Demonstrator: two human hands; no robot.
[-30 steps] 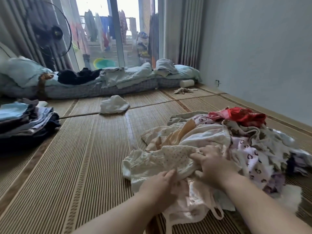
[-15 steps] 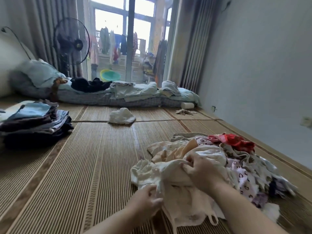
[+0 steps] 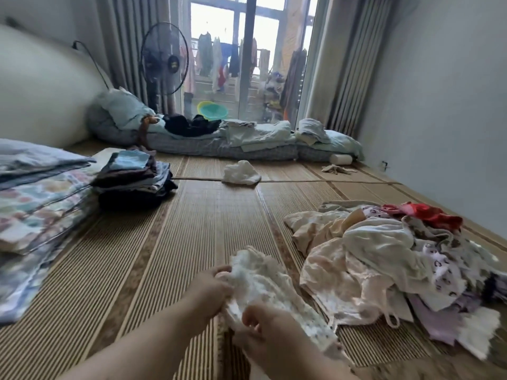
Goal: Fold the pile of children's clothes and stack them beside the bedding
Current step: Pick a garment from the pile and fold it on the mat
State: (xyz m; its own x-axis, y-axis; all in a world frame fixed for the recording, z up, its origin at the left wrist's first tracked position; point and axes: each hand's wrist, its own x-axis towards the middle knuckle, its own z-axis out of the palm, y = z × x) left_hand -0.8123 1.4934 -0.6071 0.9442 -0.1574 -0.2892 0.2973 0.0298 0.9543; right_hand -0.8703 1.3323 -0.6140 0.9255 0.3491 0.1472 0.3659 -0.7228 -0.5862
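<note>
Since the small dotted garment (image 3: 274,286) is bunched up between both hands, the step in hand is, as I judge it, to open the garment out and find its edges before any fold. The left hand (image 3: 210,290) has its fingers curled, pinching the cloth's upper edge. The right hand (image 3: 264,329), nearer the camera, curls its fingers round the lower part. To do this well, each hand should work along to a corner or seam, draw the cloth taut between the fingers, then lay it flat on the mat (image 3: 192,229) just beyond the fingertips. The garment is thin and white, with small dark dots and a ruffled rim, and it is too crumpled to tell its shape. Just right of the fingers lies the unfolded pile (image 3: 384,259). Well beyond and left of them, the folded stack (image 3: 134,174) rests beside the bedding (image 3: 41,204).
</note>
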